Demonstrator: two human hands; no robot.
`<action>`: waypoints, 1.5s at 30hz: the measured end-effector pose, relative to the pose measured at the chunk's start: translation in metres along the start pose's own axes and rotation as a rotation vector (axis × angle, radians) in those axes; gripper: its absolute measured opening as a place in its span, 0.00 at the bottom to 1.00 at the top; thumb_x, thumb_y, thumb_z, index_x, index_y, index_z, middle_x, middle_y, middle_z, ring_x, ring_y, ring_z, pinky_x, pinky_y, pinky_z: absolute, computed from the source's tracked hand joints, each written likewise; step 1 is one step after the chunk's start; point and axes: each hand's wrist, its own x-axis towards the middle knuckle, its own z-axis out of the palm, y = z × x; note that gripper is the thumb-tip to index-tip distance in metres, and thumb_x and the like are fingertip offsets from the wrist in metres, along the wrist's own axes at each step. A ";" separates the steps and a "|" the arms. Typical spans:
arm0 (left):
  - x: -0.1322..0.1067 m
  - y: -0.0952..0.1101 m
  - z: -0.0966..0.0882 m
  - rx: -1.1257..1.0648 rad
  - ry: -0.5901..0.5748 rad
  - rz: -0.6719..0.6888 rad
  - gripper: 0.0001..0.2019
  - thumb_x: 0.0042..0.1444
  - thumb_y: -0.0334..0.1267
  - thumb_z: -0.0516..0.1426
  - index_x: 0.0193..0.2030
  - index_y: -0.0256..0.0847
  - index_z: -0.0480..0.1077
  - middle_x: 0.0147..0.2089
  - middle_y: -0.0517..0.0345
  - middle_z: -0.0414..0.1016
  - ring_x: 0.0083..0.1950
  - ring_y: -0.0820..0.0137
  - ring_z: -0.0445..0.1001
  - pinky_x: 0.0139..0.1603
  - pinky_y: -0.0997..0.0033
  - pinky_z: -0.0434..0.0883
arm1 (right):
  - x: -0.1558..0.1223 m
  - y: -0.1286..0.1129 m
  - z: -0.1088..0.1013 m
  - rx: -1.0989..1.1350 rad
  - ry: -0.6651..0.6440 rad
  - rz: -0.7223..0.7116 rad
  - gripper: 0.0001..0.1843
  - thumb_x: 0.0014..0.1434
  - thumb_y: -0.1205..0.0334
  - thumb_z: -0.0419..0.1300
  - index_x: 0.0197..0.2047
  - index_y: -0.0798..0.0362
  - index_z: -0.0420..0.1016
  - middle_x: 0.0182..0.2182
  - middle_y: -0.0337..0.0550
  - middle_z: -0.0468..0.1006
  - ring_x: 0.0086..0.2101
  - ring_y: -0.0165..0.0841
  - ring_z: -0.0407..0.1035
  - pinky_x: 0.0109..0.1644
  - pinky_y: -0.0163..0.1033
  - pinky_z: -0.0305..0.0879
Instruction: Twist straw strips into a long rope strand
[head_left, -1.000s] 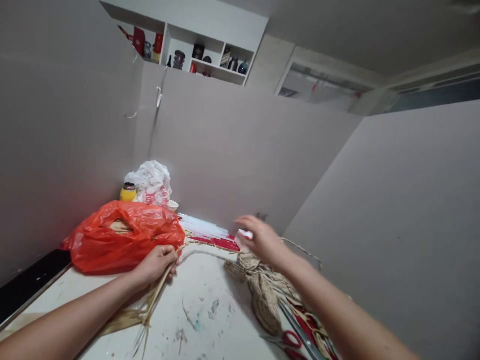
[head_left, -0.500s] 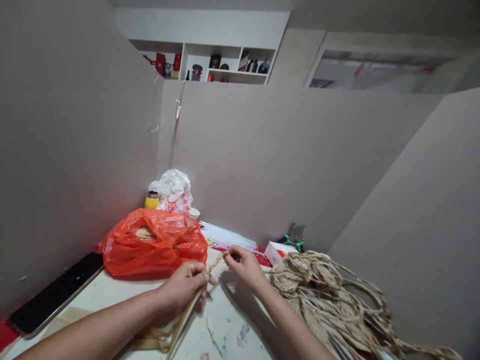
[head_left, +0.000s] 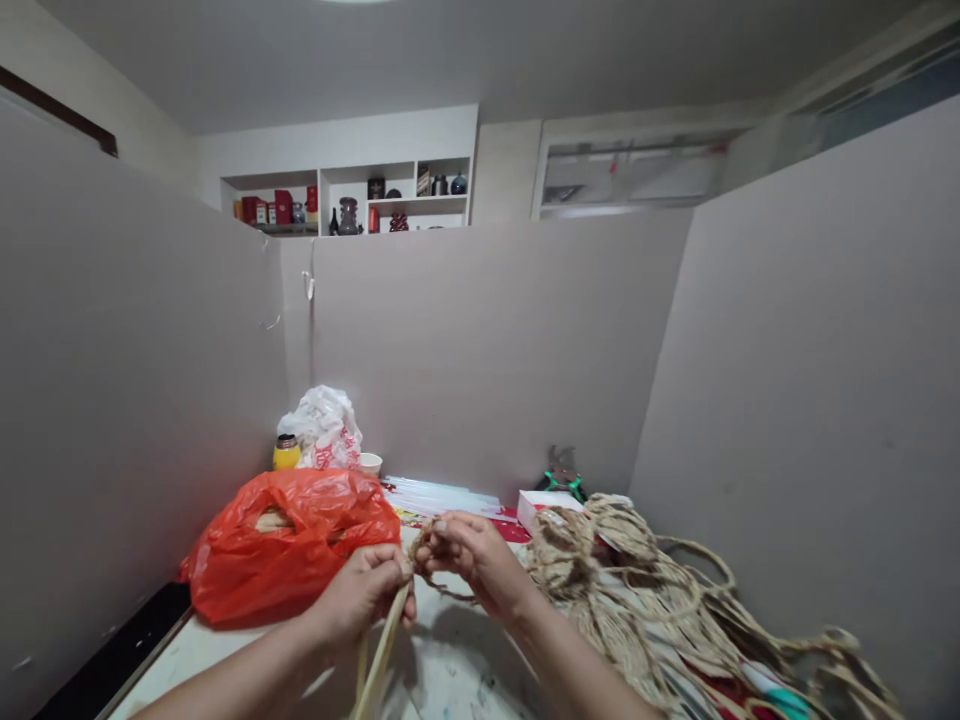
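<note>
My left hand is closed in a pinch on a cord of plant fibre, where long flat pale strips come out below the fingers toward me. My right hand faces it a short way to the right, thumb and fingers closed on the twisted brown part of the cord. A loop of this cord curves under the right fingers. Both hands are held above the white tabletop. Part of the cord is hidden behind the fingers.
A red plastic bag stands left of my hands, beside a dark phone-like slab. Coiled brown rope heaps up on the right. Behind are green-handled pliers, a white box, white sticks and a yellow jar.
The view has tilted up and levelled. My right hand has turned and come nearer the left, and the cord, stretched between them before, now bends in a loop at the right fingers.
</note>
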 end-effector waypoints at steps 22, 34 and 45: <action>0.023 0.011 -0.004 -0.367 0.148 -0.001 0.09 0.45 0.37 0.61 0.29 0.36 0.65 0.23 0.61 0.67 0.23 0.79 0.66 0.27 0.80 0.63 | -0.001 -0.005 -0.004 -0.271 0.004 -0.130 0.11 0.46 0.54 0.67 0.30 0.53 0.82 0.30 0.46 0.79 0.37 0.38 0.71 0.38 0.40 0.70; 0.005 0.017 0.009 0.107 0.211 0.319 0.11 0.50 0.42 0.56 0.22 0.40 0.64 0.23 0.56 0.69 0.33 0.67 0.71 0.36 0.70 0.66 | -0.003 0.011 0.008 0.480 0.129 0.296 0.11 0.43 0.68 0.64 0.17 0.56 0.65 0.15 0.32 0.63 0.17 0.23 0.60 0.17 0.26 0.55; 0.011 -0.001 -0.010 0.734 0.089 0.715 0.13 0.55 0.31 0.50 0.20 0.41 0.55 0.28 0.55 0.68 0.47 0.64 0.70 0.45 0.68 0.67 | -0.001 0.009 0.007 0.459 0.219 0.349 0.05 0.54 0.68 0.56 0.29 0.59 0.71 0.17 0.38 0.72 0.15 0.24 0.66 0.15 0.25 0.60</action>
